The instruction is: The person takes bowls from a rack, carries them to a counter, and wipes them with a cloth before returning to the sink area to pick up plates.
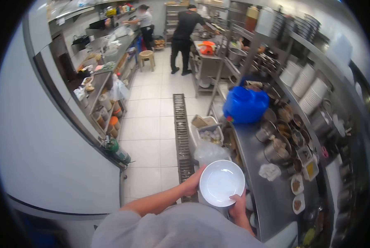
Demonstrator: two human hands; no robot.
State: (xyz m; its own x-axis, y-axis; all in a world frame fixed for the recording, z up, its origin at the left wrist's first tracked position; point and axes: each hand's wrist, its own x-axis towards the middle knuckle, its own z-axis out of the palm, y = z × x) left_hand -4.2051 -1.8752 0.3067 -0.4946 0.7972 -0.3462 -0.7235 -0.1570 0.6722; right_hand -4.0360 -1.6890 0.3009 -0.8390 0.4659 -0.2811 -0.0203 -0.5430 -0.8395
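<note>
A white round bowl is held in front of my body, its inside facing up with nothing in it but glare. My left hand grips the bowl's left side, its fingers mostly hidden behind the rim. On the lower right, my right hand holds the rim with the thumb over the inner edge. Just beyond the bowl is a clear plastic bag, beside a white bin with pale round items in it.
To the right runs a steel counter with a blue jerrycan, several metal pots and a crumpled white cloth. White stacked bowls stand on the shelf. A floor drain grate runs ahead. Two people work farther back, near a stool.
</note>
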